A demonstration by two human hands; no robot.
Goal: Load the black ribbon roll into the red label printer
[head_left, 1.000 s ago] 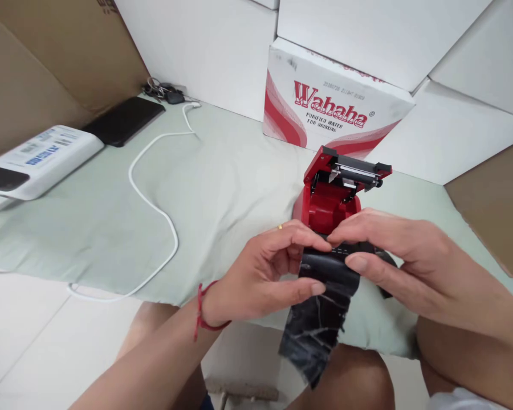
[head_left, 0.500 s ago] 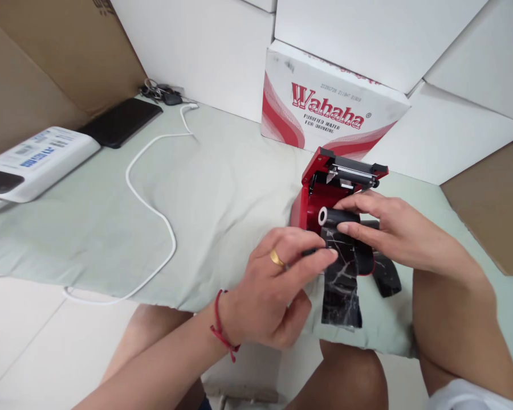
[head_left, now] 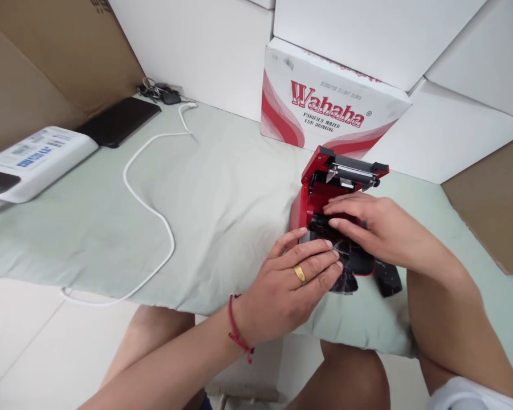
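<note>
A small red and black label printer (head_left: 298, 213) stands on the green cloth with its lid (head_left: 346, 165) tipped up. Inside its bay sits a roll of black marbled labels (head_left: 320, 220), mostly covered by my right hand (head_left: 370, 225), whose thumb and fingers are on it. The loose end of the label strip (head_left: 346, 280) hangs over the printer's front. My left hand (head_left: 297, 279), with a gold ring, lies over the strip and the front edge, its fingers stretched out. Another piece of black marbled material (head_left: 388, 279) rests to the right of the printer.
Behind the printer stands a white and red water carton (head_left: 329, 102). To the left are a white cable (head_left: 154, 210), a white device (head_left: 43, 159), a black phone (head_left: 119, 122) and keys (head_left: 165, 92). Brown cardboard (head_left: 496, 216) borders the right side.
The label roll has gone down into the printer's bay with my right hand. My left hand has opened from a pinch and laid its fingers over the strip, which now hangs shorter.
</note>
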